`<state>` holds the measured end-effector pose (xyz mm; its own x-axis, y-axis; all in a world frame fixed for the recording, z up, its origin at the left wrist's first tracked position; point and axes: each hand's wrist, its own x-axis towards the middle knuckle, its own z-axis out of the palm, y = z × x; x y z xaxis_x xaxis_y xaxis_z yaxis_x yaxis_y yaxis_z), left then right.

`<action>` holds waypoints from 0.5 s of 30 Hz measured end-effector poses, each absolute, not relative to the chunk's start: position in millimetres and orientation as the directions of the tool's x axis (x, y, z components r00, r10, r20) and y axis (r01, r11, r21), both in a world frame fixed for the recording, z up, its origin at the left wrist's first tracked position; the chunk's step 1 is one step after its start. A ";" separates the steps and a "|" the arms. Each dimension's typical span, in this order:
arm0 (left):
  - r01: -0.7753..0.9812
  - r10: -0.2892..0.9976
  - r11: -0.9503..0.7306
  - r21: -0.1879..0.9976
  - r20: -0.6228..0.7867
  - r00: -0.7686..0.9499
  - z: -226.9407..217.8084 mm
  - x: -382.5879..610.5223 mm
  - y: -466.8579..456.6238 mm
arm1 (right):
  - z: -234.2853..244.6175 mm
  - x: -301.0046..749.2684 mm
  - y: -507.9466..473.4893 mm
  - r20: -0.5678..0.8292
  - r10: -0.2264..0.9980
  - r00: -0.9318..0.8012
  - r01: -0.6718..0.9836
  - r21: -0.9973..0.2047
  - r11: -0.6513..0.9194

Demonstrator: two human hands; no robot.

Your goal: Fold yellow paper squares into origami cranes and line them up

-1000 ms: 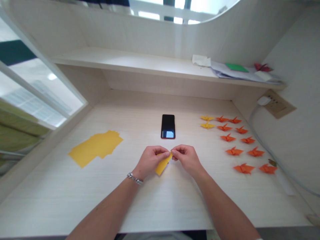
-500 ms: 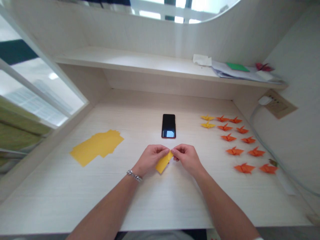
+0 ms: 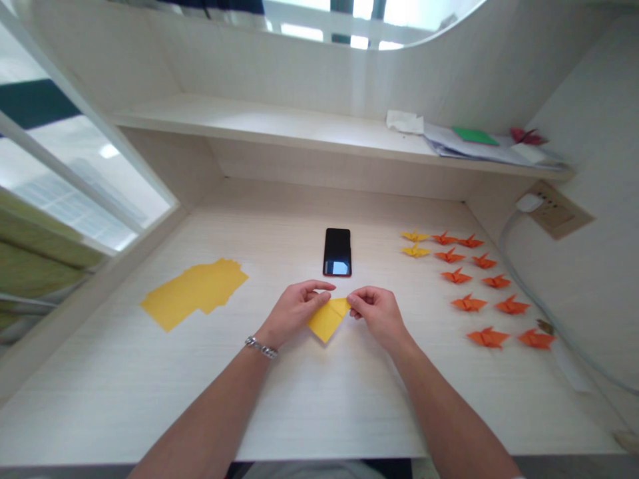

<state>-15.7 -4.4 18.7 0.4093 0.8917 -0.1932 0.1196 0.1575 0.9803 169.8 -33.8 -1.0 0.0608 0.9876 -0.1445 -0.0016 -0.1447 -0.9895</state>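
A small folded piece of yellow origami paper point(image 3: 328, 322) is between my hands near the middle of the desk, with crease lines across it and one corner pointing toward me. My left hand point(image 3: 299, 305) grips its left edge with the thumb on top, the index finger reaching out above it. On the other side, my right hand point(image 3: 375, 311) pinches the paper's right corner between thumb and fingers. Just beyond my hands lies a black phone point(image 3: 337, 253). The underside of the paper is hidden.
Overlapping yellow paper sheets point(image 3: 194, 293) lie to the left. On the right stand several orange paper cranes point(image 3: 469, 303) and two yellow cranes point(image 3: 415, 251). A white cable point(image 3: 524, 287) runs down from the wall socket point(image 3: 562, 209). A shelf point(image 3: 299, 126) holding papers crosses the back.
The yellow paper has been opened out wider between my hands. My right hand has shifted slightly right with its corner, and my left index finger has lifted away from the paper.
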 end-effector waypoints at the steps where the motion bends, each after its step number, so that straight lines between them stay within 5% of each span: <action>1: 0.138 0.897 0.132 0.982 -0.178 0.405 17.8 -15.1 -4.6 | -1.5 170.2 -33.6 -0.140 0.988 0.062 0.005 -0.990 -0.140; 15: 0.272 0.904 0.002 0.962 -0.118 0.410 10.9 -10.9 -8.4 | -2.3 169.3 -35.2 -0.119 0.993 0.011 0.089 -0.989 -0.119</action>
